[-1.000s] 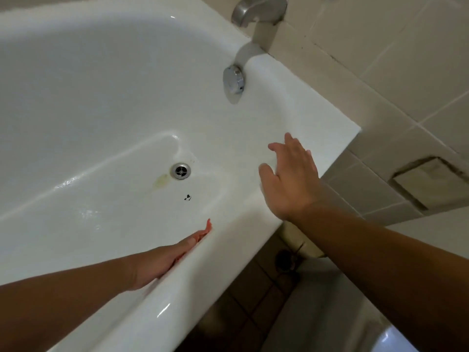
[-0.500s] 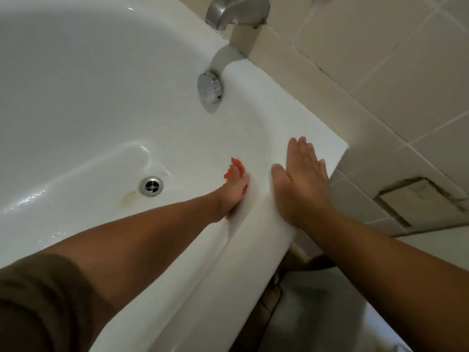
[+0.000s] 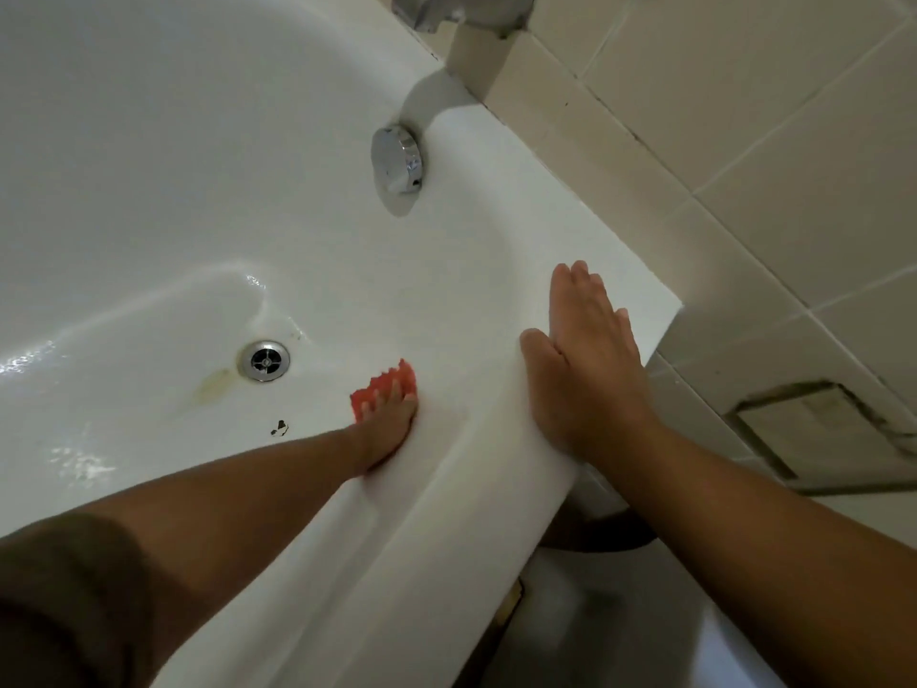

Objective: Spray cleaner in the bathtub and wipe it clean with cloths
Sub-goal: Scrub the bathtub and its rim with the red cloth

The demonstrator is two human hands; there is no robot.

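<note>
Left arm reaches forward and down; left hand (image 3: 389, 422) presses a cloth (image 3: 381, 387) under straight fingers. Right hand (image 3: 580, 360) lies flat, palm down, fingers together.

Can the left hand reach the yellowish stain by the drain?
Probably yes: the left hand, pressing the red cloth, is close to the yellowish stain, with only bare bathtub floor between.

Pretty dim, flat indoor light, a bit grainy. Wet glints on the bathtub (image 3: 496, 489) floor toward its left edge, plus a small highlight on the chrome overflow cover (image 3: 397, 161). Fisheye bends the wall tiles (image 3: 794, 141), and the sleeve (image 3: 64, 598) is mushy.
</note>
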